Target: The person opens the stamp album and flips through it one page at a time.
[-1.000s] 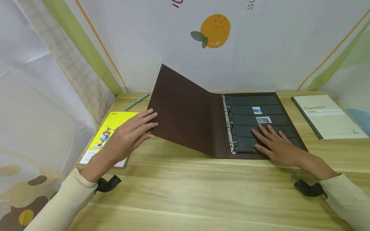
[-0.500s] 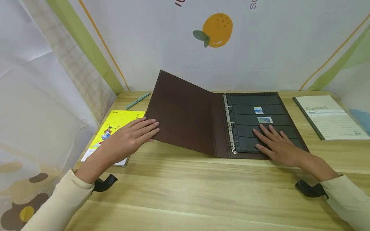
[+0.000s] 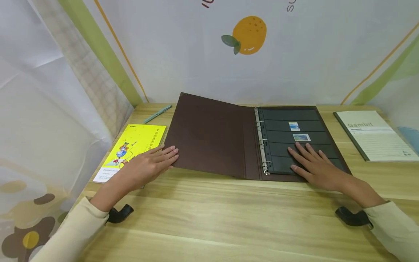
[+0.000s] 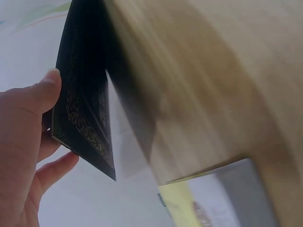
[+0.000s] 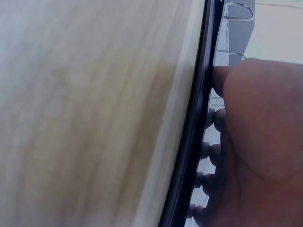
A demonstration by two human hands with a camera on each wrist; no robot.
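Observation:
A brown ring binder (image 3: 209, 134) lies open on the wooden table (image 3: 212, 214). Its front cover is spread to the left, almost flat. My left hand (image 3: 168, 154) pinches the cover's near left corner. In the left wrist view the thumb (image 4: 47, 87) lies on one face of the dark cover (image 4: 83, 109) and the fingers on the other. My right hand (image 3: 304, 158) rests flat, fingers straight, on the black pocket page (image 3: 294, 116). Two small stamps (image 3: 294, 126) (image 3: 301, 137) sit in the pockets just beyond its fingertips. The right wrist view shows my palm (image 5: 258, 142) beside the binder rings (image 5: 239, 9).
A yellow booklet (image 3: 131, 149) lies at the left, partly under the cover's corner. A green pen (image 3: 158, 114) lies behind it near the wall. A notebook marked "Gambit" (image 3: 373, 134) sits at the right. Printed fabric walls close the table on three sides.
The binder's front cover has swung down to the left from a raised slant to nearly flat. My left hand went down with it. The right hand stayed on the page.

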